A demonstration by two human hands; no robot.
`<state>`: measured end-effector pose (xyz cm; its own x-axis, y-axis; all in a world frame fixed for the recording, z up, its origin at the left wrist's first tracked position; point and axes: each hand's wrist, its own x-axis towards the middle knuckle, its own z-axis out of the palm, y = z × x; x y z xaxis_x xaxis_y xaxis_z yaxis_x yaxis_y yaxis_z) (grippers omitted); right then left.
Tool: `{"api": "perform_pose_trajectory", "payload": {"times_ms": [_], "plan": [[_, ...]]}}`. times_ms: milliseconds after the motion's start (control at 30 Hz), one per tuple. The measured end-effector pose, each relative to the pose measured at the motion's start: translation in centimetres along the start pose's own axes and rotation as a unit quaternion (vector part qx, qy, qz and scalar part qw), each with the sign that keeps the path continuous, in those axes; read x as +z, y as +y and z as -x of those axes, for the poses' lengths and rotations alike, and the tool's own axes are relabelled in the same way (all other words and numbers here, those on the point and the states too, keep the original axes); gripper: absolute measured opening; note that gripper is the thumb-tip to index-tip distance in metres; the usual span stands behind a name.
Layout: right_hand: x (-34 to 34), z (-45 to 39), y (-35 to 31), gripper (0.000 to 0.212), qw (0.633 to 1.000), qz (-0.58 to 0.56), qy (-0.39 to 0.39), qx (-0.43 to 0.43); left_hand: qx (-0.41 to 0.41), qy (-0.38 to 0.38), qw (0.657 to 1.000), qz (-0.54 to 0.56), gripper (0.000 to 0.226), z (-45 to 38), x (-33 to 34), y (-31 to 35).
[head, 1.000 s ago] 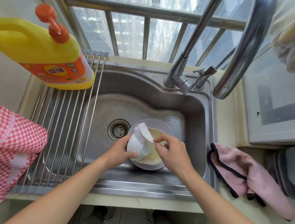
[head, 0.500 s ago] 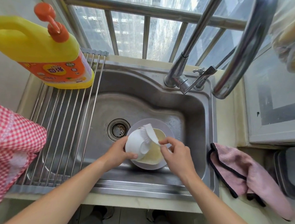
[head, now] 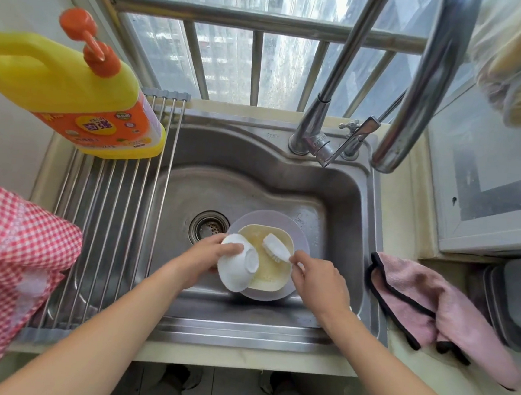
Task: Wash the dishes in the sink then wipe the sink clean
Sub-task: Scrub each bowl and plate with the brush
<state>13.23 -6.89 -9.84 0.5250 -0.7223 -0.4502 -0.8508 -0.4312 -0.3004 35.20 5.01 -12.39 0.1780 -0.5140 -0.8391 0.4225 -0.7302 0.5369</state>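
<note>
In the steel sink (head: 340,204) my left hand (head: 208,260) grips a white bowl (head: 235,267), tipped so its foot faces right. My right hand (head: 318,281) pinches the handle of a white dish brush (head: 275,246), whose bristle head is off the bowl and hangs over a cream square dish (head: 270,273). That dish sits on a pale lilac plate (head: 300,232) on the sink floor, right of the drain (head: 208,227).
A roll-up metal rack (head: 105,231) covers the sink's left side and bears a yellow detergent bottle (head: 73,92). A red checked cloth (head: 4,263) lies at left, a pink cloth (head: 432,310) on the right counter. The tap (head: 319,120) stands behind the sink.
The brush has come off the bowl and moved right, over the cream dish. My left hand has turned the bowl so its foot faces right.
</note>
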Motion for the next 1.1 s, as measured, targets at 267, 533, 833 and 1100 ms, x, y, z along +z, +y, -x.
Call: {"api": "perform_pose_trajectory", "payload": {"times_ms": [267,533,833,1100], "plan": [[-2.4,-0.9,-2.4,0.011,0.952,-0.303,-0.038,0.002,0.065,-0.051,0.996,-0.025,0.063,-0.6,-0.4,-2.1],[-0.9,-0.9,-0.9,0.01,0.967,-0.252,-0.02,0.032,0.088,-0.025,0.991,-0.095,0.05,-0.6,0.2,-3.2],[-1.8,-1.3,-2.1,0.014,0.967,-0.253,-0.004,0.033,0.09,-0.033,0.991,-0.094,0.047,-0.6,0.6,-2.9],[-1.9,-0.7,-1.8,0.015,0.983,-0.181,0.001,0.044,0.116,-0.037,0.99,-0.078,0.08,-0.2,0.5,-2.4]]}}
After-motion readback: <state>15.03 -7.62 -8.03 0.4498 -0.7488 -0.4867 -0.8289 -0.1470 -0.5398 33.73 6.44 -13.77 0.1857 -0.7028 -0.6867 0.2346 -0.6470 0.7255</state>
